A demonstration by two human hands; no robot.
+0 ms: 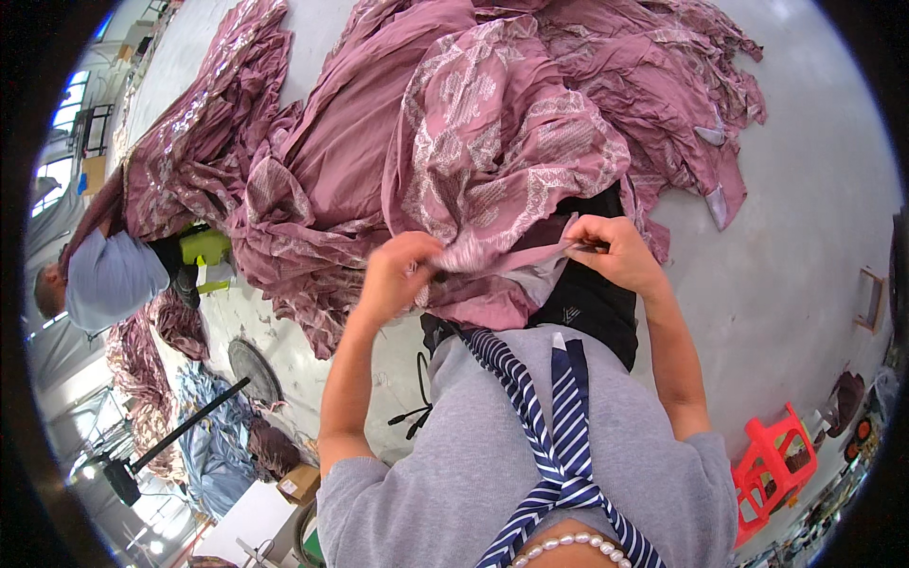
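A large heap of mauve patterned fabric [502, 142] with white printed bands spills over my lap and spreads away across the floor. My left hand [402, 275] is closed on the near edge of this fabric, its fingers somewhat blurred. With thumb and fingers pinched, my right hand [611, 248] grips the same edge farther right. Between the two hands the edge runs as a narrow strip, and a paler underside shows just below it. Black trousers show beneath the cloth near my right hand.
At the left a person in a light blue top [114, 279] sits by more of the fabric, near a lime-green stool [205, 254]. A black stand with a round base [254, 372] is nearer. Blue cloth [216, 440] lies lower left; a red plastic stool [775, 469] stands lower right.
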